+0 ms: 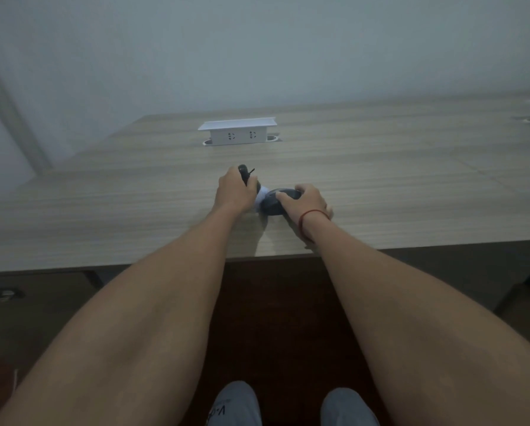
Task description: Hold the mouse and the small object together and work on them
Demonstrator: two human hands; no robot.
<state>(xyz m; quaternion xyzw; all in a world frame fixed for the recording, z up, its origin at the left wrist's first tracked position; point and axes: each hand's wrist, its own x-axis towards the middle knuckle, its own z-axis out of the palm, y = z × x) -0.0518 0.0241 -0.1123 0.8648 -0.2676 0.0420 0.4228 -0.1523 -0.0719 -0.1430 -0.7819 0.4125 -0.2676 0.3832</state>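
From the head view, both bare arms reach forward over the near edge of a wood-grain table [380,186]. The left hand [234,189] has its fingers curled round a slim black handle [243,171] that sticks up past the knuckles, a thin black cord or tab jutting from it. The right hand [308,201], with a red string [306,222] round its wrist, grips a dark rounded object [272,204] lying on the table, thumb over its top and fingers wrapped round its far side. Between the two hands a small white part [262,195] shows; what it belongs to cannot be told. Further back on the table stands a white raised socket box [238,132]. At the bottom edge, two grey shoes [236,404] rest on the dark floor.
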